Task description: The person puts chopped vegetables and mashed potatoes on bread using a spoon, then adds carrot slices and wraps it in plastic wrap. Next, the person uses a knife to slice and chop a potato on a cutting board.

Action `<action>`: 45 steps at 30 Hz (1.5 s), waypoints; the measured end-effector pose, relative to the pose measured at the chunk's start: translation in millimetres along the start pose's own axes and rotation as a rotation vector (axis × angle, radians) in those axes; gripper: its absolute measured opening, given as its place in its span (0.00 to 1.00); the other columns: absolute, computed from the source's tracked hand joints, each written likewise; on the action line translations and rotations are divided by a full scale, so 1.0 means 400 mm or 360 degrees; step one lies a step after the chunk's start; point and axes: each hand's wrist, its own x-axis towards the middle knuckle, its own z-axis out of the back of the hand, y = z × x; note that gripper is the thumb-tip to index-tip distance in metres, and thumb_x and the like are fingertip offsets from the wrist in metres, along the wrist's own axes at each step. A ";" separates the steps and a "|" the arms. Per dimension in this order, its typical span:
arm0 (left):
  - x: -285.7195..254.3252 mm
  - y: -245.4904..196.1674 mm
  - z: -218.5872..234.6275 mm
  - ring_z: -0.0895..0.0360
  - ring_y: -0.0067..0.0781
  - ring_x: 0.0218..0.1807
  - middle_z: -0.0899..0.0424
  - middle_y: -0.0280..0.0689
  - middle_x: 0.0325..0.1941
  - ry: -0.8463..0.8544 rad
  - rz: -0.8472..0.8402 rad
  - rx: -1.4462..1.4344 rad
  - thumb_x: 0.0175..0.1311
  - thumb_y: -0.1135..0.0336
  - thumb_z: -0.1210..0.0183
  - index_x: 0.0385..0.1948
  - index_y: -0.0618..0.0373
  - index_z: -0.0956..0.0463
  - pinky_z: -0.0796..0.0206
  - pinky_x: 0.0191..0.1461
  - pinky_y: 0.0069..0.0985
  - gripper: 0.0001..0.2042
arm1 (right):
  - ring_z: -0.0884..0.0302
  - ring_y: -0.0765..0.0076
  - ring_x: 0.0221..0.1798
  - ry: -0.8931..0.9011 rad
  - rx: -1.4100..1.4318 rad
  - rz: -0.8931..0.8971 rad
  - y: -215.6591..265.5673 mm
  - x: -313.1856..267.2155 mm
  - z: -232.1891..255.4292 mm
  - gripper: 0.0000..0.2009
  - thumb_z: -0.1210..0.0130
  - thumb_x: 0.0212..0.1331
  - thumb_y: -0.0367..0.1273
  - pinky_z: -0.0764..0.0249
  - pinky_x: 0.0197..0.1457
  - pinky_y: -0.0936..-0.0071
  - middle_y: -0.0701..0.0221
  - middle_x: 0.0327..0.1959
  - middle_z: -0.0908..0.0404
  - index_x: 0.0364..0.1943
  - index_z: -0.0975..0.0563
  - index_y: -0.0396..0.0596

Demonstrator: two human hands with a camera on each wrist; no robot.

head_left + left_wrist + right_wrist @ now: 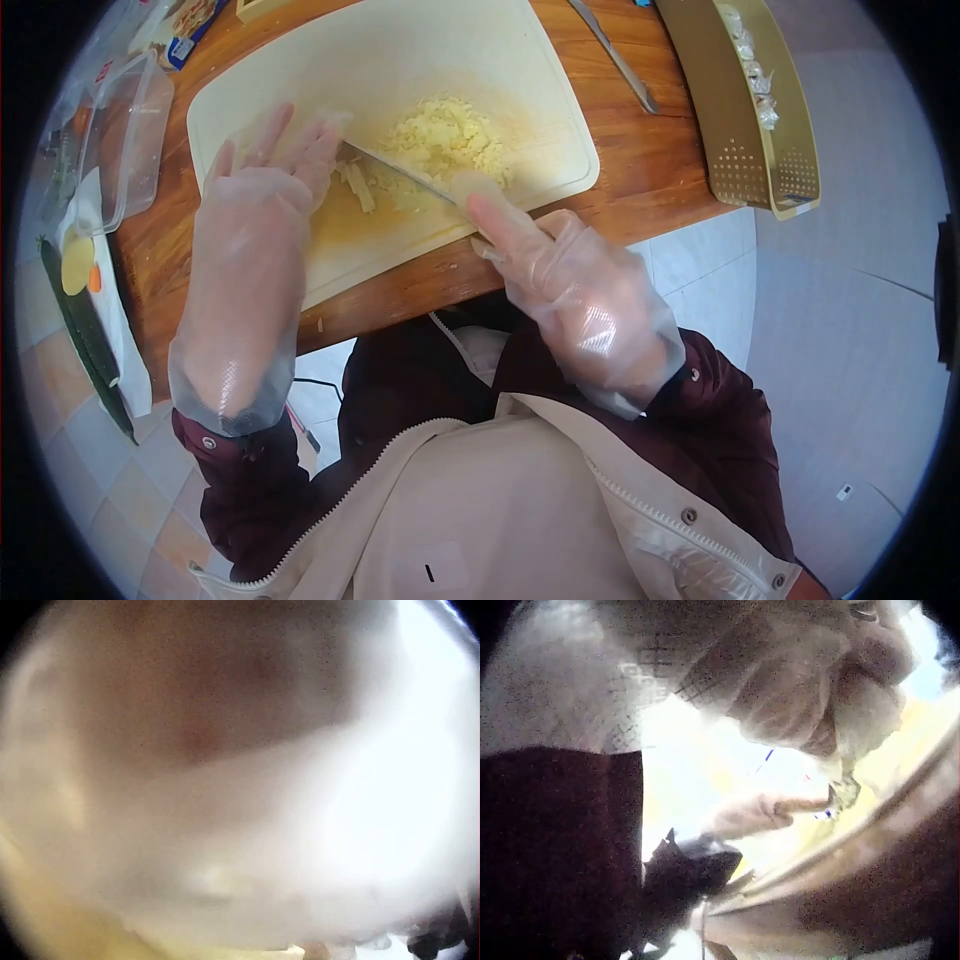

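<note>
A plastic-gloved right hand (590, 310) grips the handle of a knife (400, 172), whose blade slants up-left across the white cutting board (480, 50). Finely chopped pale-yellow food (450, 140) is heaped just beyond the blade, and a few longer pieces (355, 185) lie near its tip. The gloved left hand (255, 230) has its fingers extended over the board's left part, fingertips close to the knife tip; whether they touch the blade is unclear. In the right wrist view the right hand (795, 690) fills the top. Blurred glove plastic covers most of the left wrist view.
Right of the board are a second metal utensil (620, 60) and a gold perforated basket (730, 110) with small wrapped items. On the left are a clear plastic container (140, 150), cucumbers (90, 340), and a white sheet (122, 320) with yellow and orange pieces.
</note>
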 end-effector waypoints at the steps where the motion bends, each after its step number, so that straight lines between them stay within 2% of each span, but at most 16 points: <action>1: 0.001 -0.003 -0.003 0.39 0.45 0.83 0.26 0.41 0.77 -0.0002 -0.0006 -0.0004 0.65 0.81 0.57 0.76 0.53 0.33 0.55 0.88 0.45 0.33 | 0.19 0.59 0.33 -0.0023 0.0112 -0.0007 0.007 -0.008 -0.012 0.32 0.38 0.66 0.23 0.19 0.37 0.68 0.62 0.35 0.21 0.76 0.28 0.55; 4: 0.003 -0.007 -0.012 0.37 0.49 0.81 0.25 0.46 0.75 -0.0064 0.0031 -0.0121 0.64 0.82 0.56 0.75 0.54 0.31 0.49 0.86 0.42 0.33 | 0.18 0.57 0.33 0.0013 -0.0011 0.0019 -0.021 -0.022 -0.067 0.34 0.41 0.67 0.26 0.20 0.34 0.64 0.60 0.34 0.22 0.79 0.33 0.53; 7: 0.012 -0.003 -0.009 0.33 0.44 0.79 0.20 0.37 0.71 -0.0151 -0.0031 0.0025 0.70 0.74 0.53 0.71 0.54 0.26 0.50 0.85 0.47 0.26 | 0.18 0.57 0.31 0.0018 -0.0032 -0.0030 -0.020 -0.015 -0.071 0.33 0.41 0.69 0.29 0.20 0.30 0.61 0.59 0.34 0.22 0.79 0.35 0.55; 9: 0.011 0.012 -0.004 0.35 0.54 0.79 0.27 0.57 0.74 -0.0162 -0.0151 -0.0094 0.63 0.84 0.54 0.75 0.53 0.30 0.47 0.84 0.40 0.34 | 0.18 0.58 0.28 -0.0054 0.0181 -0.0118 0.002 -0.012 -0.062 0.31 0.39 0.71 0.30 0.20 0.29 0.61 0.59 0.34 0.22 0.77 0.31 0.61; 12: 0.003 0.014 0.015 0.36 0.51 0.81 0.26 0.57 0.73 -0.0023 -0.0075 -0.0154 0.63 0.83 0.54 0.74 0.54 0.30 0.48 0.85 0.43 0.33 | 0.19 0.55 0.26 0.0044 -0.0657 -0.0058 0.022 -0.023 -0.071 0.34 0.39 0.68 0.29 0.21 0.26 0.59 0.59 0.33 0.23 0.79 0.34 0.58; 14: 0.001 0.013 0.003 0.36 0.51 0.80 0.25 0.57 0.72 -0.0093 -0.0087 -0.0161 0.63 0.83 0.53 0.74 0.54 0.29 0.48 0.85 0.44 0.33 | 0.35 0.76 0.19 -0.0110 -0.0535 0.0367 -0.014 -0.022 -0.107 0.36 0.47 0.63 0.27 0.32 0.16 0.74 0.68 0.26 0.31 0.79 0.38 0.36; 16: -0.002 0.017 -0.008 0.35 0.51 0.80 0.24 0.57 0.71 -0.0181 -0.0088 -0.0162 0.63 0.83 0.53 0.74 0.54 0.29 0.48 0.85 0.45 0.33 | 0.33 0.75 0.19 -0.0089 -0.0628 0.0412 -0.028 -0.023 -0.115 0.38 0.47 0.61 0.25 0.32 0.16 0.74 0.65 0.28 0.30 0.79 0.40 0.33; 21: 0.009 0.029 0.010 0.35 0.50 0.80 0.21 0.51 0.70 -0.0110 -0.0180 -0.0132 0.64 0.83 0.55 0.73 0.57 0.28 0.50 0.85 0.47 0.32 | 0.24 0.54 0.32 0.0124 0.0030 0.0146 -0.008 -0.006 -0.008 0.32 0.47 0.72 0.31 0.22 0.35 0.62 0.60 0.34 0.24 0.80 0.39 0.39; 25: 0.011 -0.002 0.004 0.34 0.49 0.80 0.20 0.47 0.70 -0.0105 -0.0111 -0.0221 0.66 0.81 0.56 0.72 0.59 0.27 0.52 0.86 0.47 0.30 | 0.26 0.57 0.33 0.0240 -0.0075 0.0094 -0.033 -0.003 0.089 0.27 0.53 0.79 0.35 0.28 0.39 0.61 0.61 0.33 0.25 0.78 0.34 0.41; 27: 0.020 -0.006 -0.011 0.27 0.52 0.75 0.14 0.48 0.52 -0.0346 -0.0212 -0.0210 0.65 0.79 0.52 0.69 0.60 0.24 0.43 0.81 0.52 0.27 | 0.26 0.56 0.34 0.0270 -0.0098 0.0019 -0.038 0.004 0.103 0.27 0.52 0.78 0.36 0.28 0.40 0.61 0.61 0.34 0.25 0.78 0.34 0.44; 29: 0.019 -0.011 0.001 0.27 0.52 0.75 0.14 0.48 0.54 -0.0295 -0.0202 -0.0198 0.66 0.78 0.52 0.69 0.60 0.24 0.43 0.81 0.52 0.27 | 0.26 0.56 0.34 0.0305 -0.0116 -0.0054 -0.054 0.006 0.103 0.28 0.51 0.78 0.36 0.27 0.41 0.62 0.62 0.34 0.25 0.79 0.34 0.47; 32: 0.019 -0.009 0.000 0.28 0.52 0.76 0.14 0.47 0.58 -0.0231 -0.0208 -0.0151 0.66 0.78 0.52 0.69 0.60 0.25 0.44 0.81 0.53 0.27 | 0.25 0.55 0.34 0.0130 0.0307 0.0256 -0.108 -0.007 0.044 0.28 0.49 0.77 0.38 0.27 0.41 0.62 0.61 0.35 0.25 0.79 0.33 0.51; 35: 0.026 -0.018 -0.003 0.29 0.51 0.76 0.15 0.47 0.61 -0.0254 -0.0191 -0.0096 0.66 0.78 0.52 0.69 0.61 0.25 0.44 0.81 0.52 0.27 | 0.26 0.61 0.33 0.0239 -0.0207 0.0172 -0.121 -0.005 0.014 0.27 0.51 0.79 0.39 0.27 0.41 0.66 0.63 0.36 0.27 0.79 0.33 0.49; 37: 0.029 -0.021 -0.005 0.29 0.52 0.76 0.15 0.47 0.62 -0.0273 -0.0168 -0.0074 0.66 0.77 0.52 0.69 0.61 0.25 0.45 0.82 0.52 0.27 | 0.30 0.68 0.34 0.0142 0.0596 0.0034 -0.114 -0.013 0.018 0.27 0.54 0.82 0.41 0.28 0.43 0.70 0.66 0.36 0.30 0.79 0.34 0.48; 43: 0.033 -0.019 0.000 0.35 0.47 0.80 0.21 0.40 0.73 -0.0066 -0.0116 -0.0030 0.67 0.79 0.58 0.75 0.55 0.31 0.55 0.87 0.49 0.31 | 0.35 0.73 0.38 0.0094 0.0563 -0.0005 -0.099 -0.020 -0.007 0.26 0.56 0.84 0.42 0.32 0.45 0.74 0.69 0.37 0.31 0.79 0.33 0.46; 45: 0.036 -0.017 -0.009 0.29 0.51 0.77 0.17 0.46 0.65 -0.0377 -0.0204 -0.0090 0.67 0.77 0.52 0.69 0.60 0.25 0.45 0.83 0.49 0.26 | 0.35 0.75 0.40 0.0171 0.0418 -0.0117 -0.095 -0.010 -0.015 0.26 0.53 0.83 0.40 0.33 0.46 0.75 0.70 0.39 0.31 0.79 0.32 0.46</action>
